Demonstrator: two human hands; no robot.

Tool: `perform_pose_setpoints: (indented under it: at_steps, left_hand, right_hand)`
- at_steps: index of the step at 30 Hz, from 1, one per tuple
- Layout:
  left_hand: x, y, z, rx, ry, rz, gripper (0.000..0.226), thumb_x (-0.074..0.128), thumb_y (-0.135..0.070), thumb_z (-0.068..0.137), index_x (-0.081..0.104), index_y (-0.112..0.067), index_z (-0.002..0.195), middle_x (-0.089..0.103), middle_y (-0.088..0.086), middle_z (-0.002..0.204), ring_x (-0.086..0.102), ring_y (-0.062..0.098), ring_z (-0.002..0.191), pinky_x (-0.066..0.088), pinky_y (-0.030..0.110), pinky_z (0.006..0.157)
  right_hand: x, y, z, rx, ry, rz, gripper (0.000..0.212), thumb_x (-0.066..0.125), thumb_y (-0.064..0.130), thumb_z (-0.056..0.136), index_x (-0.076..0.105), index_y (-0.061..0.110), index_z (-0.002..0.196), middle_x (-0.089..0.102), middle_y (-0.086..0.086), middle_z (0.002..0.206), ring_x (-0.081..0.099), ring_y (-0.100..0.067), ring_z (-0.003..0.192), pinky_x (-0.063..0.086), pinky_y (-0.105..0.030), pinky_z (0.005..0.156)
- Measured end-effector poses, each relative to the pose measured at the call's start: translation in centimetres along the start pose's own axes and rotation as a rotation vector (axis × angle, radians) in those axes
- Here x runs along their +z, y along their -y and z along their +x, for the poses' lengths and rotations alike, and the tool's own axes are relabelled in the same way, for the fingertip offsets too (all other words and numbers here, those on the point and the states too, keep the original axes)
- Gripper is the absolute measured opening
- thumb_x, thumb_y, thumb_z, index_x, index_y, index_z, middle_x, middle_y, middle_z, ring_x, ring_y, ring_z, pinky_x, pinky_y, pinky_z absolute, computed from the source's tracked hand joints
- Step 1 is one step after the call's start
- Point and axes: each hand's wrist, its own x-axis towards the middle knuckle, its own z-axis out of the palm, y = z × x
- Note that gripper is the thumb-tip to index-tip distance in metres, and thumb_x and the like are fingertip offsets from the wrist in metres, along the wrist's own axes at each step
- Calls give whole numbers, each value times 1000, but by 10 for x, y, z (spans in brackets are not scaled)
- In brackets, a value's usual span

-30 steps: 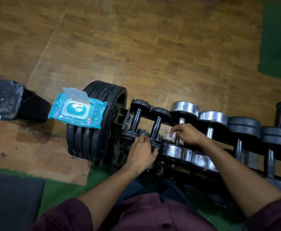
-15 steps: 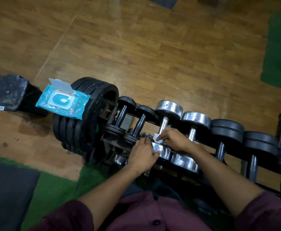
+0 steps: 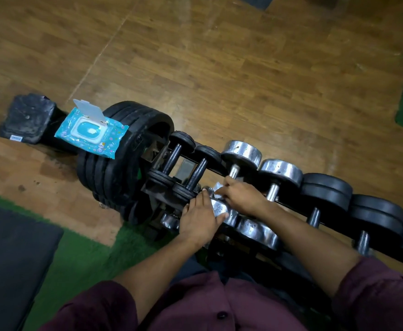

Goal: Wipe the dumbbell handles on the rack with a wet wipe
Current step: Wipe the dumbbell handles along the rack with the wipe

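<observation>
Person: maroon sleeves fill the bottom edge, both bare forearms reaching toward 12 o'clock onto the rack.
Left hand: lies flat with straight fingers on the near chrome head of a dumbbell, thumb along the head's rim; it grips nothing.
Right hand: just at 2 o'clock from the left hand, nearly touching it, fingers curled and pinching a wet wipe.
Wet wipe: a small white crumpled piece showing at the right fingertips, at 12 o'clock from the left hand's fingertips, pressed at the near end of the chrome dumbbell's handle (the contact point itself is hidden by the fingers).
Chrome dumbbell: lies across the rack, its far head at 12 o'clock from the hands, its near head under the left palm.
Rack: a dark frame running from 9 o'clock to 3 o'clock, holding two small black dumbbells at 10 o'clock from the hands, and more chrome and black ones toward 3 o'clock.
Weight plates: a black stack standing on edge at the rack's 9 o'clock end.
Wipes pack: turquoise, lid flipped open, resting on top of the plates, well apart from both hands at 10 o'clock.
Floor: wood planks beyond, at 12 o'clock.
</observation>
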Motion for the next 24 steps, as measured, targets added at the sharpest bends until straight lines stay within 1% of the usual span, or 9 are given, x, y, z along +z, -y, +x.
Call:
perform_pose_setpoints:
  at_steps: [3, 6, 10, 12, 15, 17, 20, 22, 24]
  left_hand:
    - [2, 0, -1, -7, -27, 32, 100, 30, -76, 96, 1, -6, 162, 18, 10, 168, 22, 26, 151, 25, 42, 121]
    - [6, 0, -2, -1, -43, 49, 101, 26, -77, 96, -2, -6, 162, 18, 10, 168, 22, 25, 151, 24, 40, 122]
    - [8, 1, -2, 4, -56, 69, 100, 24, -77, 96, -1, -5, 162, 20, 11, 167, 24, 25, 151, 23, 40, 122]
    - [8, 1, -2, 5, -61, 87, 100, 24, -77, 96, 0, -5, 162, 22, 11, 167, 25, 25, 150, 23, 40, 122]
    - [8, 1, -2, 2, -37, 74, 101, 23, -77, 95, -3, -5, 162, 20, 11, 167, 23, 26, 151, 22, 41, 123]
    - [8, 1, -2, -2, -29, 64, 102, 22, -78, 95, -4, -6, 162, 19, 11, 168, 22, 26, 151, 21, 42, 124]
    - [7, 2, -2, -2, -24, 56, 101, 23, -78, 95, -4, -6, 162, 18, 11, 168, 22, 26, 151, 20, 42, 124]
    - [7, 2, -2, 2, -28, 59, 101, 23, -78, 95, -4, -6, 162, 19, 11, 168, 22, 26, 151, 20, 42, 124]
    - [7, 3, -3, 6, -26, 65, 102, 21, -78, 95, -4, -6, 162, 19, 11, 168, 22, 27, 151, 21, 42, 124]
  right_hand:
    - [-1, -6, -2, 7, -62, -34, 38, 50, 28, 98, 59, 36, 134, 48, 2, 114, 60, -25, 93, 54, -41, 70]
    - [-2, -12, -1, 69, -155, -23, 38, 47, 25, 101, 59, 32, 136, 51, -2, 118, 60, -26, 100, 54, -41, 70]
    - [4, -8, -3, -9, -108, -85, 40, 53, 28, 98, 58, 31, 137, 48, -1, 112, 58, -25, 92, 54, -41, 68]
    - [4, -11, -3, -24, -114, -123, 39, 52, 29, 97, 58, 32, 136, 48, -1, 111, 58, -26, 94, 53, -40, 67]
    - [-2, -17, 0, 77, -197, -126, 35, 46, 26, 101, 57, 26, 134, 48, -5, 113, 57, -29, 95, 47, -37, 60]
    - [-3, -18, 2, 128, -220, -124, 34, 45, 24, 102, 54, 22, 134, 45, -7, 113, 56, -29, 93, 46, -36, 56]
    - [2, -16, 0, 102, -216, -139, 32, 48, 21, 100, 52, 19, 131, 43, -7, 111, 54, -28, 88, 46, -36, 52]
    - [4, -17, -1, 104, -217, -164, 36, 49, 18, 97, 50, 19, 133, 44, -7, 114, 54, -28, 89, 42, -35, 51]
    - [3, -21, -2, 180, -250, -126, 42, 46, 18, 98, 44, 21, 140, 45, -7, 116, 55, -29, 92, 38, -34, 55]
